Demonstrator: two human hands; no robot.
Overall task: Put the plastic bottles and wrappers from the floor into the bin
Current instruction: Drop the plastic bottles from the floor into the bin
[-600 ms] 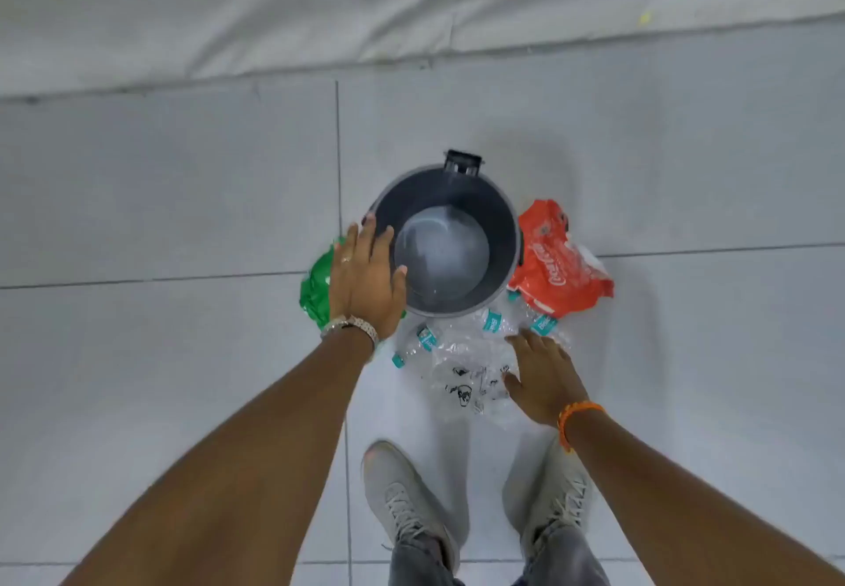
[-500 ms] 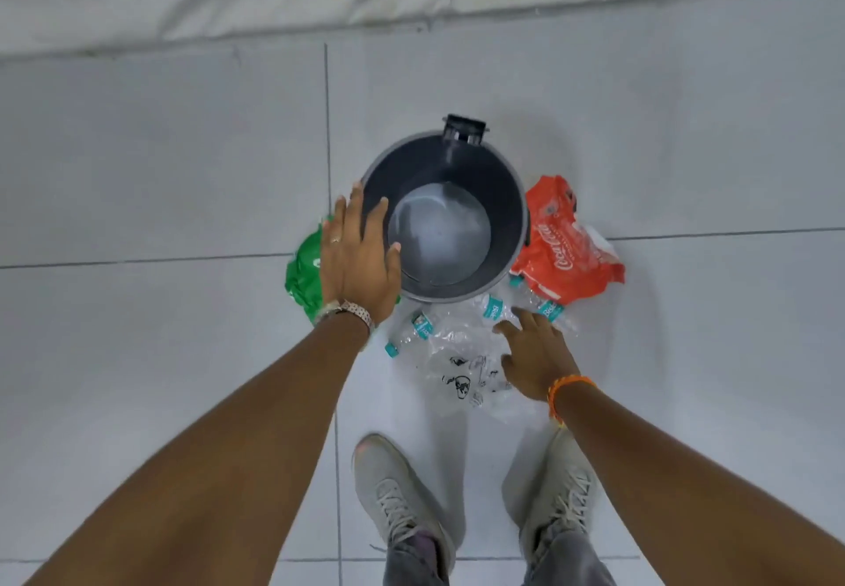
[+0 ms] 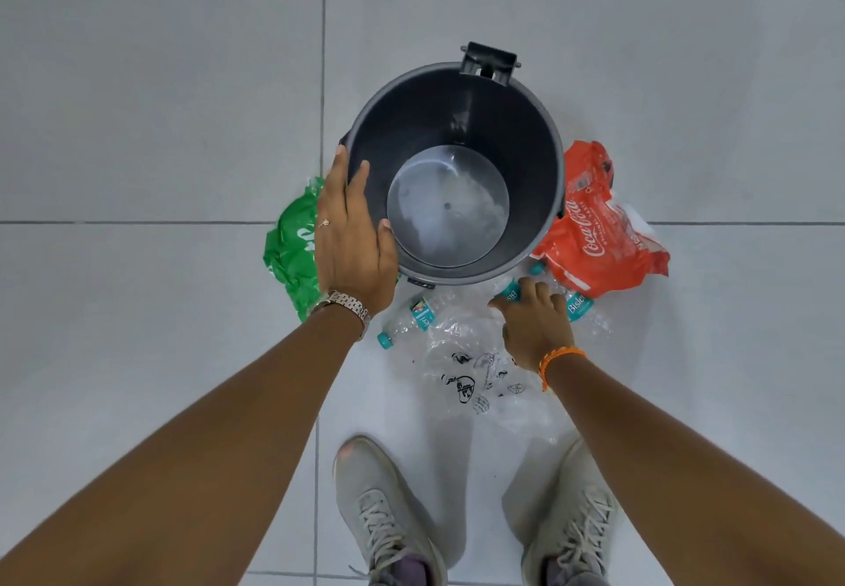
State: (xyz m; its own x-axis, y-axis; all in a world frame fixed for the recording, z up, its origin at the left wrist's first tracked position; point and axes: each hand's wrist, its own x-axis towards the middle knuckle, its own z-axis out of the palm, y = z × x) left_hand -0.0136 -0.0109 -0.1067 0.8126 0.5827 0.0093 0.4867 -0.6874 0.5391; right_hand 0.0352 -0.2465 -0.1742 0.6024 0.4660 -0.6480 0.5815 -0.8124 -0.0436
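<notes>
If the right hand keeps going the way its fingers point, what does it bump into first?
The right hand points toward the bin. Its fingers look already at a clear Bisleri bottle, so probably that first, then the bin's base.

Bins [image 3: 457, 128]: one
Clear plastic bottles [image 3: 411, 318]: three, perhaps, partly hidden
Wrappers: three — green [image 3: 292, 247], red [image 3: 599, 242], clear [image 3: 471, 379]
Hands: two
Shoes [image 3: 384, 512]: two
</notes>
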